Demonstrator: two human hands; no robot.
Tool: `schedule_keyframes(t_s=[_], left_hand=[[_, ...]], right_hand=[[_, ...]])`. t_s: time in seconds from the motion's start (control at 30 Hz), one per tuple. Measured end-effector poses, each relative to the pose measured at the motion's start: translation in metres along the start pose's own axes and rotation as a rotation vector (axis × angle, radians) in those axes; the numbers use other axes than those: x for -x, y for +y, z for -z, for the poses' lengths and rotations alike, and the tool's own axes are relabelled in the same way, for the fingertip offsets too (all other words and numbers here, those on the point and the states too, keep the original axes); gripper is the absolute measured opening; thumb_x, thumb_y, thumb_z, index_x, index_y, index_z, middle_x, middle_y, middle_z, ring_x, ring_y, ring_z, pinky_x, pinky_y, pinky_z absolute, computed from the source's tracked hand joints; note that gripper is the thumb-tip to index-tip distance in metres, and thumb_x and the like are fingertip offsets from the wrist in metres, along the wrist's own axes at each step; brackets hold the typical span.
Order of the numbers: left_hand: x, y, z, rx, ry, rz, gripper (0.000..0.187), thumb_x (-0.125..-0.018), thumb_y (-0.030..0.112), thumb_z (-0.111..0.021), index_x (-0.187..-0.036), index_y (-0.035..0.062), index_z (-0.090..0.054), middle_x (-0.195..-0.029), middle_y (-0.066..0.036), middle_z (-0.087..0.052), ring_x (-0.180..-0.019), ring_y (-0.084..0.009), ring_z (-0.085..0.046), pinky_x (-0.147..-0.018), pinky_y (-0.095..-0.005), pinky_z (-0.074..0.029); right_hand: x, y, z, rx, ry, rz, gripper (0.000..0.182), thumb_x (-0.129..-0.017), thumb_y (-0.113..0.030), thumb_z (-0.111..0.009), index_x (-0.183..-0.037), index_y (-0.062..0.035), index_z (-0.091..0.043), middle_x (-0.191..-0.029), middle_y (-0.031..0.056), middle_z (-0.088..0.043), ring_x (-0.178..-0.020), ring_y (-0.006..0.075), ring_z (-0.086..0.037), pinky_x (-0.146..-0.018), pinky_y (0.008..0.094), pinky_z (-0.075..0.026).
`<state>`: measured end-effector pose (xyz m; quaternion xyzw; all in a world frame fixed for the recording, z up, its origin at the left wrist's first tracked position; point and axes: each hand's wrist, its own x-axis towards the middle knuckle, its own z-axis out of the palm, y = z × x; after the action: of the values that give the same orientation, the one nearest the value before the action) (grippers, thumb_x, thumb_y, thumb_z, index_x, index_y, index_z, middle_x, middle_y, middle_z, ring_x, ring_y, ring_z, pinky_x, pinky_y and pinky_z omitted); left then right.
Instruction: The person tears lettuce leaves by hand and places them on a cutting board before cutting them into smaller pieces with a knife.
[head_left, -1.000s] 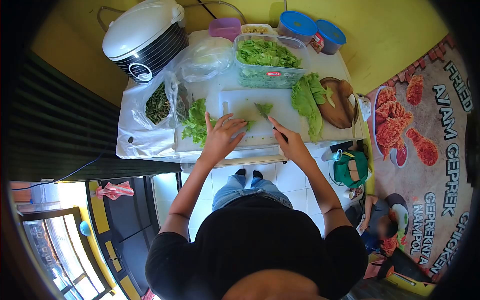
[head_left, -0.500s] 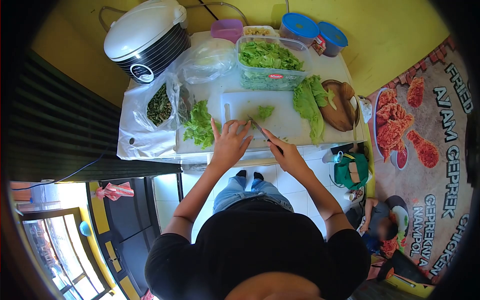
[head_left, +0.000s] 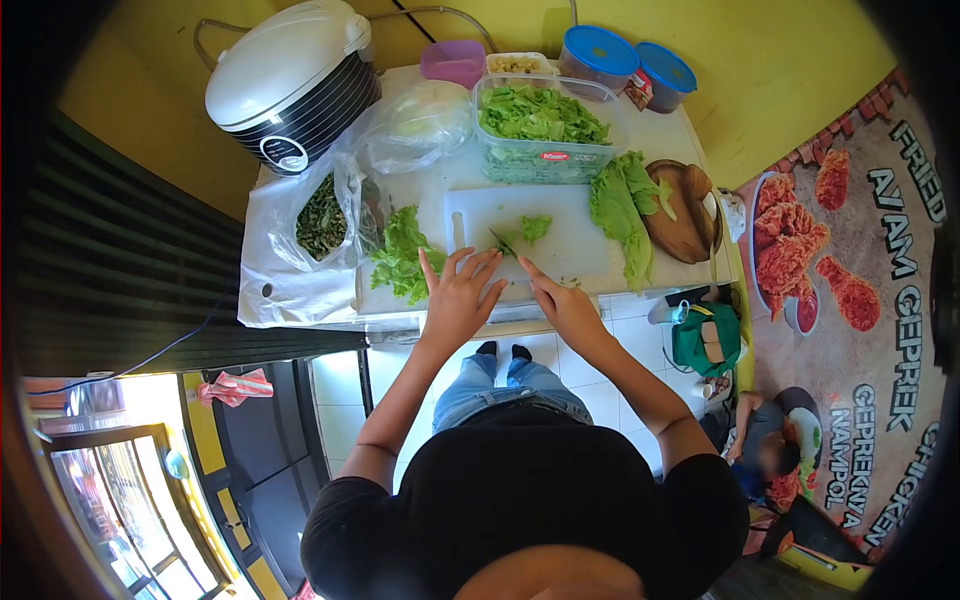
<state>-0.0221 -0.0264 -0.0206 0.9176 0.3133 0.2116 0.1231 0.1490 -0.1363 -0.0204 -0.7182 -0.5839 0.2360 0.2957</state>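
My right hand (head_left: pixel 568 308) is closed on a knife (head_left: pixel 503 241), index finger stretched along it; the handle is mostly hidden by the hand. Its blade lies low over the white cutting board (head_left: pixel 476 205), pointing up and left. My left hand (head_left: pixel 460 295) rests at the board's near edge, fingers spread, fingertips close beside the blade. A small green scrap shows under the blade, partly hidden. A torn lettuce piece (head_left: pixel 536 228) lies on the board just beyond. Left of my left hand is a lettuce leaf (head_left: pixel 402 255); more lettuce leaves (head_left: pixel 622 215) lie at the board's right edge.
Behind the board stands a clear tub (head_left: pixel 548 166) of cut lettuce. A wooden plate (head_left: pixel 680 232) is at right, a bag of chopped greens (head_left: pixel 322 228) at left, near a rice cooker (head_left: pixel 290 85). Blue-lidded containers (head_left: pixel 600 55) stand at the back. A person (head_left: pixel 765 450) sits lower right.
The knife has tilted and shifted slightly left, its blade now closer to my left fingertips. My right hand's index finger has moved forward along it. The view has shifted a little.
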Motion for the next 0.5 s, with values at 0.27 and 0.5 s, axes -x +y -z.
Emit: schedule_keyframes(t_s=[0.27, 0.5], left_hand=[[0.003, -0.003, -0.002, 0.044, -0.012, -0.003, 0.040, -0.090, 0.030, -0.062, -0.126, 0.0132, -0.062, -0.130, 0.001, -0.055, -0.125, -0.0255, -0.046, -0.108, -0.0711, -0.004], [-0.011, -0.012, 0.001, 0.176, 0.014, -0.022, 0.065, -0.089, 0.038, -0.064, -0.144, 0.0132, -0.040, -0.146, -0.012, -0.039, -0.135, -0.0308, -0.037, -0.114, -0.0608, -0.012]], right_hand=[[0.020, 0.009, 0.012, -0.227, 0.059, 0.071, 0.047, -0.098, -0.018, -0.050, -0.144, -0.0244, -0.043, -0.071, 0.0205, -0.060, -0.059, 0.0313, -0.060, -0.061, 0.0363, -0.048], [0.012, -0.005, 0.041, -0.397, 0.003, -0.168, 0.046, -0.099, -0.017, -0.052, -0.143, -0.0253, -0.045, -0.062, 0.0044, -0.043, -0.057, 0.0106, -0.035, -0.055, 0.0252, -0.038]])
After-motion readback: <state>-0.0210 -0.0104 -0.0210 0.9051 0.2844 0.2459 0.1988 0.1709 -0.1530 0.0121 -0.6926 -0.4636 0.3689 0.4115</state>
